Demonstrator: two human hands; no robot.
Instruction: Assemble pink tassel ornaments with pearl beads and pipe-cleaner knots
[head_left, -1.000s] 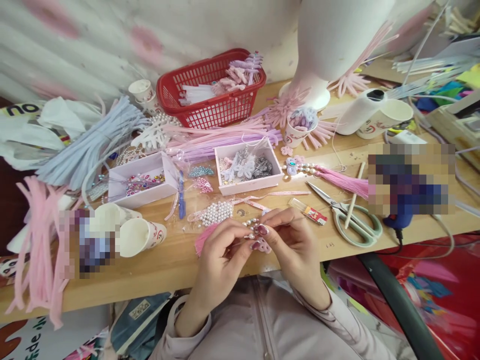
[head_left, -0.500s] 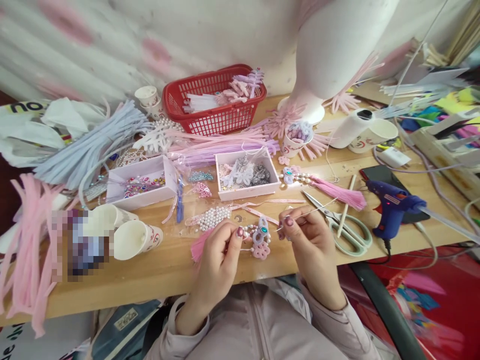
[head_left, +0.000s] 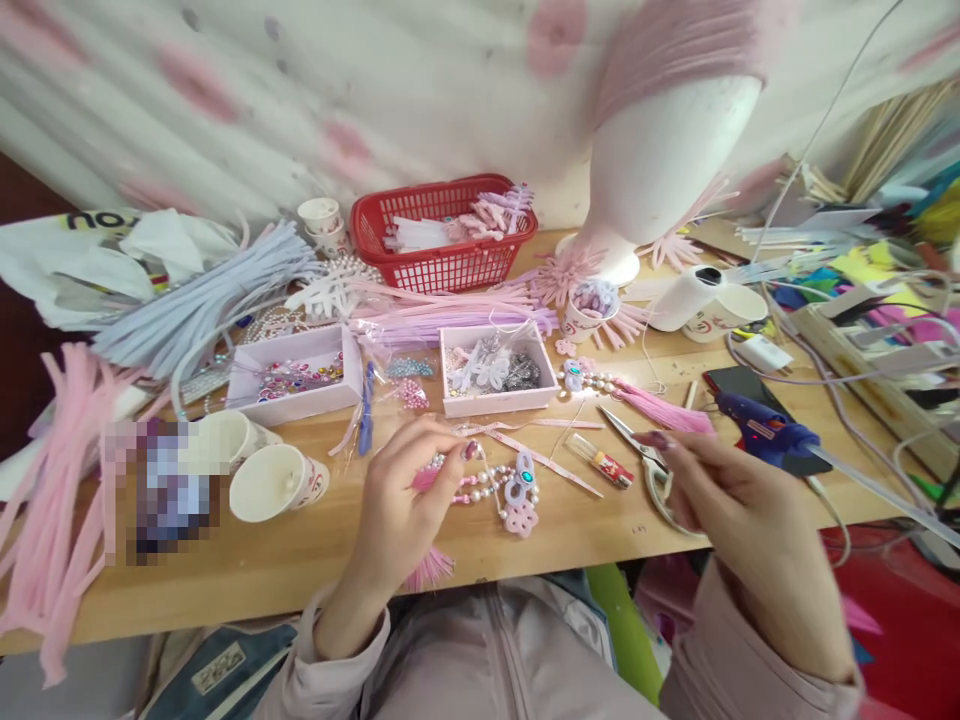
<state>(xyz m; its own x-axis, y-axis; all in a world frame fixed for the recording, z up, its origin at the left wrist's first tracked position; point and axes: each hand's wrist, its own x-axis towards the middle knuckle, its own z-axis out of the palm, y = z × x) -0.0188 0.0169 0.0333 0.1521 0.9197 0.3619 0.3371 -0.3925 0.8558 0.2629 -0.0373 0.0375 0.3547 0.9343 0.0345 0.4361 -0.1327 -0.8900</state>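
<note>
My left hand point(head_left: 401, 495) pinches a pearl strand ornament point(head_left: 504, 490) that ends in a lilac and pink flower charm with a teal stone; its pink tassel point(head_left: 430, 568) hangs below my palm near the table's front edge. My right hand point(head_left: 731, 520) is raised to the right, fingers pinched on a thin pale thread that runs back toward the ornament. It hovers over the scissors point(head_left: 651, 470), hiding their handles. A second pearl ornament with a pink tassel point(head_left: 652, 405) lies behind them.
Behind my hands stand two white boxes of gems and trims point(head_left: 499, 370) point(head_left: 292, 375), a red basket point(head_left: 442, 235), a white mannequin head stand point(head_left: 660, 160) and paper cups point(head_left: 274, 485). Pink and blue pipe cleaners point(head_left: 64, 480) pile left. A blue glue gun point(head_left: 765, 435) lies right.
My right hand has pulled away to the right, drawing the thread out. My left hand stays on the pearl strand, its tassel now hanging below. The camera has tilted up.
</note>
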